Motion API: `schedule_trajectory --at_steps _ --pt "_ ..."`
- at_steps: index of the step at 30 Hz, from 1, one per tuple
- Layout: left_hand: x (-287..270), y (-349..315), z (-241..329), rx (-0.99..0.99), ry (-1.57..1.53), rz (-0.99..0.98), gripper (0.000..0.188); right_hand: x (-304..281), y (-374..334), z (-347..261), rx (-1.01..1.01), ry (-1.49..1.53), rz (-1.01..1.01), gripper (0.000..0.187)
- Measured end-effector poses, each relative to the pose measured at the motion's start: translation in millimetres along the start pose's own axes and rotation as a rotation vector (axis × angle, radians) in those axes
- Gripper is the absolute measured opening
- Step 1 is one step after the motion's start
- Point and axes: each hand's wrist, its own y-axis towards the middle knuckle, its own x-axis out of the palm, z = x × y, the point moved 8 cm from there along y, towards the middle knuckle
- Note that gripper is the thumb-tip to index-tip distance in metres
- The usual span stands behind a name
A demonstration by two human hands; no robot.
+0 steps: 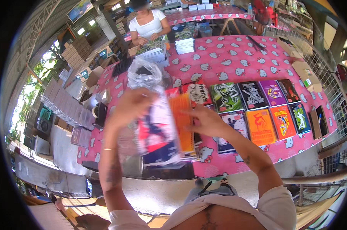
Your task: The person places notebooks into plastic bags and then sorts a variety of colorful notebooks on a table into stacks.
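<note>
My left hand [137, 101], smeared by motion, grips the top of a spiral notebook [158, 134] with a white, red and navy cover, tilted above the near left of the table. Right beside it is an orange notebook [182, 115]. The blurred fingers of my right hand [208, 120] reach over its right edge; whether they pinch it I cannot tell. To the right, spiral notebooks lie in two rows, among them a green one [226, 97], an orange one with a red figure [260, 126] and a purple one [273, 93].
A clear plastic bag [144, 73] sits beyond my left hand. Across the pink patterned table [235, 153], a person in white [148, 25] handles notebooks beside white stacks [185, 46]. Tall stacks [66, 103] stand to the left. An open cardboard box [318, 122] is at the right edge.
</note>
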Motion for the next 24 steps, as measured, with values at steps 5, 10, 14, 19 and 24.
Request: schedule_trajectory --at_steps 5,10,14,19,24 --pt "20 59 -120 0.165 0.087 0.014 0.035 -11 17 146 0.101 0.202 0.555 0.056" --pt "18 97 -369 -0.078 0.763 0.359 0.027 122 70 208 0.032 -0.669 0.025 0.049" --pt "70 86 -383 -0.19 0.532 0.186 0.025 93 41 221 0.009 -0.497 0.097 0.035" --pt "-10 48 -339 -0.184 0.415 0.513 0.024 -63 35 103 0.322 0.088 0.627 0.021" --pt "-169 -86 -146 0.352 0.422 1.379 0.018 -73 -10 -104 -0.435 -0.323 0.457 0.031"
